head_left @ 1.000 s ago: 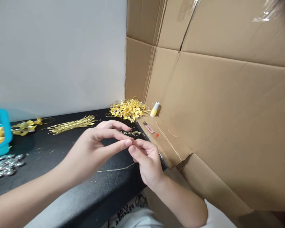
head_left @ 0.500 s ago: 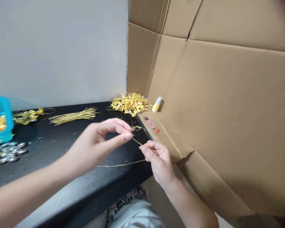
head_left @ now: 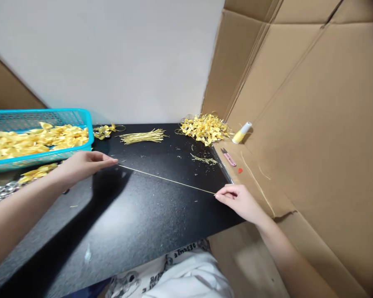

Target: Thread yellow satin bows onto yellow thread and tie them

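A thin gold cord (head_left: 166, 179) stretches nearly straight above the black table (head_left: 161, 223). My left hand (head_left: 85, 165) pinches its left end, close to the front corner of the blue basket. At the other end, my right hand (head_left: 236, 199) has it between thumb and fingertips, near the table's right side. Beyond the cord lies a bundle of gold cords (head_left: 144, 136). Short gold offcuts (head_left: 204, 159) are scattered on the tabletop past my right hand.
Yellow ribbon pieces (head_left: 49, 138) fill the blue basket (head_left: 89, 124) at left. A yellow flower pile (head_left: 207, 128) sits at the back. Pink thread snips (head_left: 228, 158) and a thread cone (head_left: 242, 133) rest on cardboard (head_left: 251, 186). Silvery beads (head_left: 3, 193) lie at left.
My hands have moved far apart, the left one leftward and the right one rightward, and the cord is now drawn out between them. The view has turned left, bringing the basket into sight.
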Action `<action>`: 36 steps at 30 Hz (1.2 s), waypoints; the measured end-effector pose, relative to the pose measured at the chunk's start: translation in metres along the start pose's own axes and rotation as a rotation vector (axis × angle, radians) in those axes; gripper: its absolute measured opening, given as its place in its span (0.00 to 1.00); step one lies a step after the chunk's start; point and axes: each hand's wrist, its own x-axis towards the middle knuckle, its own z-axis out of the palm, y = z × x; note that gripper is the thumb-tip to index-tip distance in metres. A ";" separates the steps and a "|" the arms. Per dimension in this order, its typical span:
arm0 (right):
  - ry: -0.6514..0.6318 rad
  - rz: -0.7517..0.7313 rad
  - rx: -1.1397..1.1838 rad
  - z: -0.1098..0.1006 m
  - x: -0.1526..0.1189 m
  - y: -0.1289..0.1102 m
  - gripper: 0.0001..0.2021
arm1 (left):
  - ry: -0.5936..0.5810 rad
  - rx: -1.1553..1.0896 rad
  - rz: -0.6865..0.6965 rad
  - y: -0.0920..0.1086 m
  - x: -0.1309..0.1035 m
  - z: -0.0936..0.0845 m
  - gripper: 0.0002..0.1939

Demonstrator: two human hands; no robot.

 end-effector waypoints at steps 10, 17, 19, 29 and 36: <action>0.136 -0.198 -0.239 0.005 0.003 -0.003 0.09 | 0.008 0.523 0.078 -0.010 0.059 0.041 0.24; 0.157 -0.504 -0.316 0.014 0.023 -0.024 0.06 | 0.297 0.337 0.565 0.022 0.015 0.061 0.23; 0.148 -0.606 -0.314 0.016 0.033 -0.034 0.05 | 0.054 0.030 0.808 0.046 -0.014 0.077 0.18; 0.197 -0.692 -0.222 0.037 0.083 -0.056 0.05 | -0.788 -1.220 0.170 0.072 -0.036 0.152 0.20; 0.093 -0.503 -0.128 0.039 0.089 -0.036 0.12 | -0.814 -1.334 0.030 0.063 -0.031 0.154 0.21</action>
